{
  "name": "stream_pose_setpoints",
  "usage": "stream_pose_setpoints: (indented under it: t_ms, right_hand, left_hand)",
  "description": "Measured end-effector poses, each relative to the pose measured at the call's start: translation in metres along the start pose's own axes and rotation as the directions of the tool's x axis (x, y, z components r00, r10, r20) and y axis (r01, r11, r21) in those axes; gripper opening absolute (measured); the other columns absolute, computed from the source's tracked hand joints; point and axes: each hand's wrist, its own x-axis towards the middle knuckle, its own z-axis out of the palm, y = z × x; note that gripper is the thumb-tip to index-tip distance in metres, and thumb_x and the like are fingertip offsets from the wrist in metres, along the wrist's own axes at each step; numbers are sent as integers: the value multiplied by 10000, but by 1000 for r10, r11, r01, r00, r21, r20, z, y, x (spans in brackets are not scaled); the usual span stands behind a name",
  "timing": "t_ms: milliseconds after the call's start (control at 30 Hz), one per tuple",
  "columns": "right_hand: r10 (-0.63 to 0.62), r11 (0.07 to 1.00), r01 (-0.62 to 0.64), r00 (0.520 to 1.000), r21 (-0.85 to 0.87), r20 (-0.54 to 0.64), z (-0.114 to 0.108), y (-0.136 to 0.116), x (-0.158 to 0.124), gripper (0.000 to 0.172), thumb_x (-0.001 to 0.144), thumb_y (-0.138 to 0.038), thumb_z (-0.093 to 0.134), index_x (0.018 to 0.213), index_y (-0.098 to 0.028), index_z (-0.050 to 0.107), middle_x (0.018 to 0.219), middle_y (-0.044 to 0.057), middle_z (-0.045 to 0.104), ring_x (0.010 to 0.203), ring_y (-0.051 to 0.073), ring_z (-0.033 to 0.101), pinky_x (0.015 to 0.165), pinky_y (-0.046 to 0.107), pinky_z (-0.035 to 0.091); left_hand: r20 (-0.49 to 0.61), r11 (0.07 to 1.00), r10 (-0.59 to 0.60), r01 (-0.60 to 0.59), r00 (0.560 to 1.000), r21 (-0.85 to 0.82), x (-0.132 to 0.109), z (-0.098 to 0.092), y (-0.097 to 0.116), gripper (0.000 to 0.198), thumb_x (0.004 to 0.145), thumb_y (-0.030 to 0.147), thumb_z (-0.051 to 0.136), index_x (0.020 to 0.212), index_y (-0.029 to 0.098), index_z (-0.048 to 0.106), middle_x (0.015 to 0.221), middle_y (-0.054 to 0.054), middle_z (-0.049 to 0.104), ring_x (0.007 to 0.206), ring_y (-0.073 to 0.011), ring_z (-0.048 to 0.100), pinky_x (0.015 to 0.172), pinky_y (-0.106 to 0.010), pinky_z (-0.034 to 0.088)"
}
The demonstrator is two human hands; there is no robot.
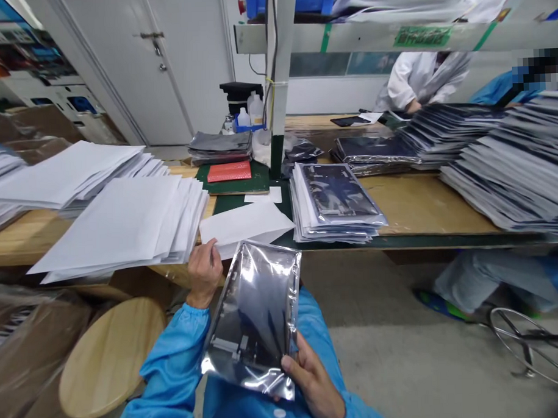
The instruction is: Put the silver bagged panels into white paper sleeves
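- Head view: your right hand grips the lower edge of a foil bag, held above your lap near the table.
- The bag looks light and slippery, stiffened by a flat dark panel inside; hold it by its edges.
- Your left hand pinches a paper sheet at the table's edge.

**Paper and bag stacks crowd the bench ahead of the hands**

A silver bag fills the space between the left hand and right hand. White paper sheets block the way left, just above the left hand. A stack of silver bags stands ahead, then bare wooden bench before taller bag piles.
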Motion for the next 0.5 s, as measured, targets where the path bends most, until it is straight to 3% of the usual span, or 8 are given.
stream_pose_setpoints:
  t_ms: [167, 267, 367, 500]
  right_hand:
    - [-16, 999, 11, 994, -43, -111, 6, 3, 8, 618, 885, -496, 672, 1366, -199, 422, 681, 12, 691, 540, 205, 650, 508, 308, 468]
    - [-15, 998, 7, 991, -63, -133, 10, 7, 11, 630, 885, -496, 668, 1380, -200, 414, 717, 28, 702, 554, 218, 652, 529, 336, 497]
    - [15, 997, -24, 991, -68, -132, 13, 11, 10, 623, 864, -485, 695, 1371, -216, 451, 816, 51, 722, 625, 237, 672, 611, 380, 538]
    - [1, 998, -12, 982, -57, -189, 16, 12, 9, 618, 836, -465, 731, 1358, -241, 486, 915, 65, 733, 687, 242, 679, 625, 369, 550]
  left_hand:
    - [-83, 994, 37, -46, 996, -98, -29, -8, 1, 261, 887, 139, 555, 1132, 156, 643, 988, -112, 708, 963, -213, 652, 892, -351, 511]
    - [-151, 999, -49, 45, 987, -27, -42, -9, 2, 309, 837, 163, 610, 1145, 147, 632, 1014, -118, 674, 974, -223, 637, 875, -362, 517]
    - [-196, 987, -152, 159, 969, 21, -47, -9, 4, 226, 812, 180, 623, 1029, 143, 676, 898, -88, 627, 855, -199, 623, 779, -329, 524]
    - [-206, 986, -169, 162, 964, -48, -45, -10, 11, 119, 839, 181, 614, 889, 162, 721, 726, -28, 569, 633, -128, 560, 620, -248, 487]
